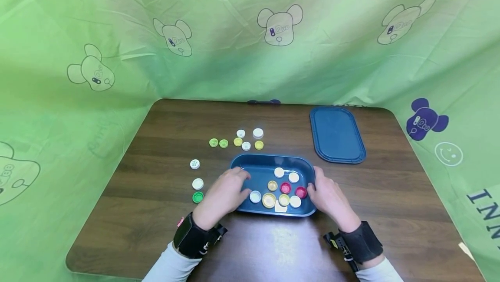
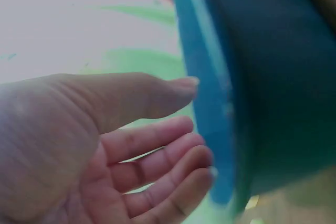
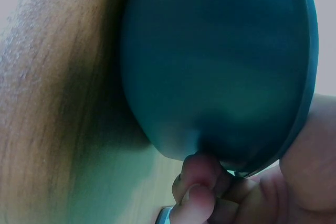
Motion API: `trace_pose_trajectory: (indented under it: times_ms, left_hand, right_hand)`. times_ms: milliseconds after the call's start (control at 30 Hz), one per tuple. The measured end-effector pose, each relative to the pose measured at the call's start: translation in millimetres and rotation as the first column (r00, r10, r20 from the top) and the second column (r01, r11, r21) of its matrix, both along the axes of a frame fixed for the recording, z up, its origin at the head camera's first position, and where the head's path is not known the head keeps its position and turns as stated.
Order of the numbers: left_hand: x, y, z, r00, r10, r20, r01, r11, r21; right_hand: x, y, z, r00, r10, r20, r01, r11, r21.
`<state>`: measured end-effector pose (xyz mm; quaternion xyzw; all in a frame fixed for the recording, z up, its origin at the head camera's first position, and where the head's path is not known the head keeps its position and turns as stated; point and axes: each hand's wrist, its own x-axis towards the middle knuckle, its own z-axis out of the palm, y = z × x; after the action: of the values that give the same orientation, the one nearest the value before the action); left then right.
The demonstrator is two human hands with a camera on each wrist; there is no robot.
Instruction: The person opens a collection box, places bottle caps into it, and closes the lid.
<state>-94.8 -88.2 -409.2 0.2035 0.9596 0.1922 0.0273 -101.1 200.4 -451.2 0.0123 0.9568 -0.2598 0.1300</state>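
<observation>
From the head view, a dark blue tray (image 1: 273, 164) sat near the front middle of the wooden table (image 1: 390, 195), holding a loose scatter of bottle caps (image 1: 284, 188); more caps (image 1: 241, 139) lay on the table behind it and to its left, and a matching blue lid (image 1: 337, 134) lay well apart to the right. The left hand (image 1: 226, 195) rested at the tray's left end and the right hand (image 1: 330, 197) at its right end. The tray looked like stiff, light plastic with a smooth rim, best taken by both short ends and kept level, since the caps would slide. In the left wrist view, the left hand's fingers (image 2: 157, 161) were nearly straight and spread, just beside the tray's wall; the blur left it unclear whether they touched it. In the right wrist view, the right hand's fingertips (image 3: 199, 182) curled under the tray's rim, seemingly gripping that end against the table.
</observation>
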Motion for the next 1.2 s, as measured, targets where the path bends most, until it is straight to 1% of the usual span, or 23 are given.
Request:
trace_pose_trajectory:
  times_ms: [67, 167, 267, 333, 467, 533, 700, 800, 900, 1000, 1067, 1200]
  left_hand:
    - [0.5, -10.1, 6.4, 0.998, 0.046, -0.036, -0.044, 0.998, 0.051]
    - [1.3, -27.9, 14.4, 0.989, 0.121, -0.088, -0.113, 0.990, 0.085]
    - [1.9, -45.7, 17.2, 0.978, 0.184, -0.101, -0.176, 0.981, 0.083]
    - [2.3, -56.9, 15.7, 0.973, 0.209, -0.100, -0.202, 0.976, 0.078]
    - [3.5, -75.8, 7.2, 0.968, 0.237, -0.083, -0.233, 0.971, 0.058]
    - [4.2, -82.9, 1.7, 0.967, 0.246, -0.062, -0.243, 0.969, 0.048]
    - [6.6, -95.0, -12.5, 0.967, 0.252, 0.036, -0.252, 0.968, 0.014]
    - [9.2, -99.6, -21.2, 0.963, 0.258, 0.076, -0.257, 0.966, -0.024]
    - [12.9, -103.1, -29.7, 0.959, 0.269, 0.093, -0.264, 0.962, -0.066]
    - [16.8, -105.4, -36.4, 0.953, 0.281, 0.109, -0.273, 0.958, -0.085]
    - [19.4, -106.2, -39.3, 0.953, 0.283, 0.110, -0.275, 0.958, -0.081]
    - [22.8, -106.2, -41.3, 0.955, 0.283, 0.088, -0.279, 0.959, -0.052]
  right_hand:
    - [0.3, 0.2, 0.6, 1.000, 0.003, -0.004, -0.003, 1.000, -0.002]
    - [0.3, 0.7, 1.6, 1.000, 0.003, -0.006, -0.003, 1.000, -0.006]
    - [-0.2, 1.9, 2.3, 1.000, 0.004, -0.014, -0.004, 1.000, -0.001]
    - [-0.7, 2.8, 2.4, 1.000, 0.007, -0.019, -0.006, 1.000, 0.005]
    - [-0.8, 3.6, 2.7, 1.000, 0.014, -0.018, -0.014, 1.000, 0.006]
    - [-0.6, 3.3, 2.6, 1.000, 0.012, -0.008, -0.012, 1.000, -0.002]
    - [-0.8, 3.2, 2.2, 1.000, 0.008, 0.004, -0.008, 1.000, -0.004]
    - [-1.0, 3.5, 2.1, 1.000, 0.008, 0.007, -0.008, 1.000, -0.002]
    - [-0.9, 3.4, 1.7, 1.000, 0.009, 0.012, -0.009, 1.000, -0.002]
    - [-0.6, 3.1, 1.0, 1.000, 0.014, 0.018, -0.014, 1.000, -0.001]
    - [-0.5, 2.8, 0.9, 1.000, 0.016, 0.021, -0.016, 1.000, -0.002]
    - [-0.3, 1.9, 1.3, 0.999, 0.015, 0.028, -0.015, 1.000, -0.004]
